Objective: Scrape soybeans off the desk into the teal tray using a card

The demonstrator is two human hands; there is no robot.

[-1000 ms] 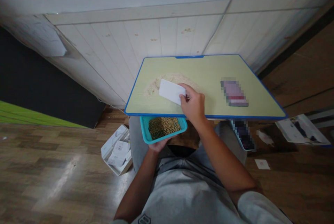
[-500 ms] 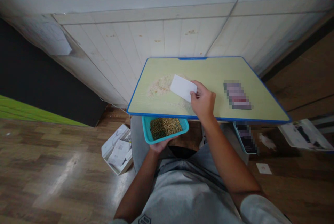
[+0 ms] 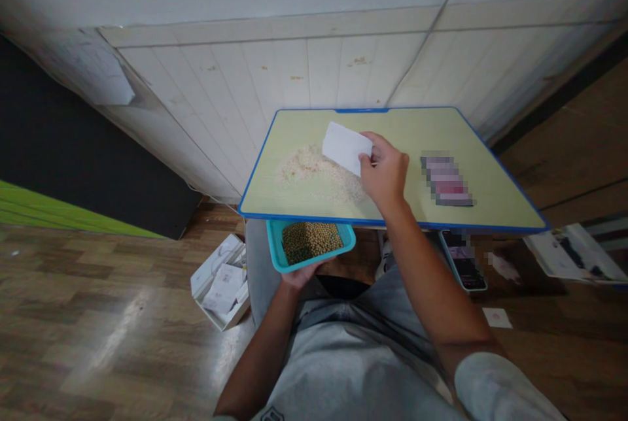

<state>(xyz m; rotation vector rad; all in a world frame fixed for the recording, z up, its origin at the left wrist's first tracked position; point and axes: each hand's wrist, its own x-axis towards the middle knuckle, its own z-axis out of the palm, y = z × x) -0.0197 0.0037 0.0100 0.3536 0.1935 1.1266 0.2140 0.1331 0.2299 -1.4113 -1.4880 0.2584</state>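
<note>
Between thumb and fingers, my right hand (image 3: 385, 169) pinches a white card (image 3: 347, 148) over the pale green table (image 3: 407, 133) with a blue edge. Left of and below the card, pale grains (image 3: 307, 163) that look like rice lie scattered on the tabletop. My left hand (image 3: 301, 274) supports a turquoise plastic basket (image 3: 279, 261) from below, its fingers mostly hidden underneath. Round tan beans (image 3: 314, 241) fill part of this basket, which sits just under the table's front edge.
A blurred-out phone-like rectangle (image 3: 446, 180) lies on the table's right side. An open white box (image 3: 220, 287) with papers stands on the wooden floor at left. A phone (image 3: 464, 261) is below the table at right. The panelled wall (image 3: 275, 74) rises behind the table.
My right hand has lifted the card slightly away from me, toward the table's far side, showing more grains beneath. My left hand and the basket stay in place.
</note>
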